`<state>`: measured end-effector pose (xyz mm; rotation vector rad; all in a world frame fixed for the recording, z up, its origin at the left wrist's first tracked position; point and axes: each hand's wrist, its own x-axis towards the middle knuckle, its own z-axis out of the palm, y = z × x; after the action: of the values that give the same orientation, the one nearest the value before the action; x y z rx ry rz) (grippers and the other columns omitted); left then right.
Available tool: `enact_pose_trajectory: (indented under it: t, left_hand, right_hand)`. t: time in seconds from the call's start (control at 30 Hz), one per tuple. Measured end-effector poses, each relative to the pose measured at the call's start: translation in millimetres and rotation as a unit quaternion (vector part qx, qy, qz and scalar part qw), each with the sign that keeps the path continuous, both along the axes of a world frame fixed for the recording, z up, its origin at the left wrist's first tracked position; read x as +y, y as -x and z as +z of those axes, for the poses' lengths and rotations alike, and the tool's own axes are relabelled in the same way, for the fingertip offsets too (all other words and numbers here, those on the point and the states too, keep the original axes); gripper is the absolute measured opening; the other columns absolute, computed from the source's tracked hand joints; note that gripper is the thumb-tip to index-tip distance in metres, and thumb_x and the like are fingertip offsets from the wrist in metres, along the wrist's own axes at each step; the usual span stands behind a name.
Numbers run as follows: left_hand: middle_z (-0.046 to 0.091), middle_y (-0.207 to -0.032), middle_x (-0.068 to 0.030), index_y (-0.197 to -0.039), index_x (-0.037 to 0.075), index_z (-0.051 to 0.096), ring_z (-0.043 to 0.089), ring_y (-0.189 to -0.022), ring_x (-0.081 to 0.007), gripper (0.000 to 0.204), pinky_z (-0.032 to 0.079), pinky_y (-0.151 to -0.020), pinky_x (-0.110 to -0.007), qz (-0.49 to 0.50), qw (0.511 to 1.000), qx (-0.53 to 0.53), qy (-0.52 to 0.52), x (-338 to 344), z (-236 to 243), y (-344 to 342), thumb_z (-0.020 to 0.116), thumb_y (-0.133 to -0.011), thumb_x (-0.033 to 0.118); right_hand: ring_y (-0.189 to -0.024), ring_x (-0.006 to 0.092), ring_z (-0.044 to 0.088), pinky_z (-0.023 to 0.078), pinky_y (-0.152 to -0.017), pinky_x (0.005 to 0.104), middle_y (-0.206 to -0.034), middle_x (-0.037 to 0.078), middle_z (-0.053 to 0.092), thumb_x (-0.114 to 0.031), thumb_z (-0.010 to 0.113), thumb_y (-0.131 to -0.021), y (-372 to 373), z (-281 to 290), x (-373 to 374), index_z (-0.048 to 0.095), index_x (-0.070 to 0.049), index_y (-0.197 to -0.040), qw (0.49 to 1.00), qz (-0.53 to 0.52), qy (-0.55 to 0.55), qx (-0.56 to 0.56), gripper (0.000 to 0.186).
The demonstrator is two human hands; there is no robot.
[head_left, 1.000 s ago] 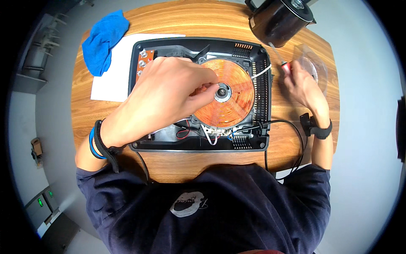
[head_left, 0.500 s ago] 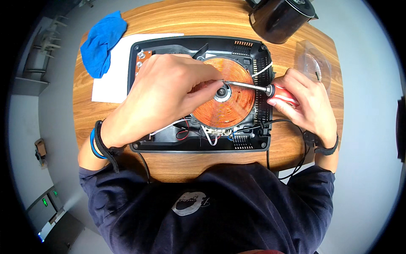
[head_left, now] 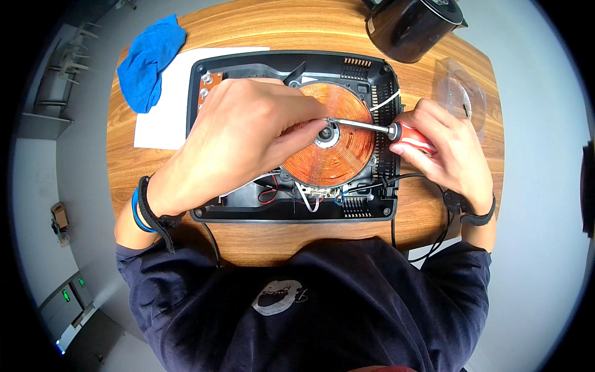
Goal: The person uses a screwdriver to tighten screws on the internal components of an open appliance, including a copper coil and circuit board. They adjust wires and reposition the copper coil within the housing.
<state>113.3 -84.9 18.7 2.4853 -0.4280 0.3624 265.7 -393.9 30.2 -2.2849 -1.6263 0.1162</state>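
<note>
An opened black appliance housing (head_left: 235, 212) lies on the wooden table, showing a round copper coil (head_left: 334, 164) with a dark centre piece in a pale ring. My left hand (head_left: 254, 127) reaches over the housing's left side, thumb and index finger pinched at the tip of a screwdriver (head_left: 414, 138) just above that centre piece; what sits in the pinch is too small to make out. My right hand (head_left: 452, 152) grips the red-and-white handle at the housing's right edge, with the metal shaft lying almost level across the coil. My left hand covers much of the board (head_left: 208, 79).
A black kettle (head_left: 406, 34) stands at the back right. A clear plastic tray (head_left: 458, 80) lies right of the housing. A blue cloth (head_left: 145, 68) rests on a white sheet (head_left: 155, 133) at the back left. Black cables (head_left: 214, 245) hang near the table's front edge.
My right hand has come leftward from beside the plastic tray, bringing the screwdriver across the coil to my left fingertips. My left hand has barely moved.
</note>
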Motion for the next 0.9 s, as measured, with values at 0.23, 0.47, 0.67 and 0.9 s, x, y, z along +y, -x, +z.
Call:
enact_pose_trajectory:
  t: [0.23,0.47,0.67,0.9]
  left_hand:
    - [0.083,-0.091,-0.0145,-0.111,0.001,0.089,0.079,-0.082,-0.0342,0.016,0.061,-0.073,-0.043,-0.012,1.000,-0.015,0.006,2.6,-1.7,-0.5,0.091,-0.099,0.011]
    - [0.082,-0.091,-0.0151,-0.113,0.002,0.090,0.079,-0.081,-0.0332,0.018,0.060,-0.072,-0.043,-0.023,1.000,0.004,0.003,5.9,-5.3,0.6,0.092,-0.099,0.014]
    - [0.083,-0.094,-0.0141,-0.119,0.004,0.089,0.079,-0.083,-0.0342,0.027,0.062,-0.074,-0.042,-0.017,1.000,0.013,-0.008,8.4,-5.8,1.4,0.094,-0.098,0.019]
    - [0.081,-0.139,-0.0153,-0.150,0.010,0.078,0.078,-0.124,-0.0392,0.060,0.063,-0.102,-0.049,-0.051,0.996,0.064,-0.038,25.6,-9.6,13.5,0.092,-0.094,0.026]
  right_hand:
    - [-0.095,0.0382,0.082,0.064,-0.078,0.0452,-0.107,0.013,0.080,-0.031,0.092,-0.100,2.6,-5.6,0.2,0.075,-0.006,-0.122,0.996,-0.010,-0.041,0.073,0.037]
    - [-0.094,0.0383,0.082,0.064,-0.079,0.0444,-0.106,0.013,0.082,-0.023,0.092,-0.101,4.3,-2.8,-4.3,0.069,-0.007,-0.124,0.991,-0.042,-0.018,0.126,0.036]
    - [-0.095,0.0390,0.082,0.064,-0.079,0.0445,-0.106,0.013,0.081,-0.022,0.091,-0.102,4.3,-2.2,-3.5,0.069,-0.008,-0.123,0.993,-0.033,-0.024,0.112,0.033]
    - [-0.092,0.0365,0.078,0.063,-0.074,0.0456,-0.105,0.010,0.073,-0.026,0.090,-0.099,-8.7,25.3,-12.4,0.075,-0.007,-0.119,0.999,0.006,0.043,-0.028,0.031]
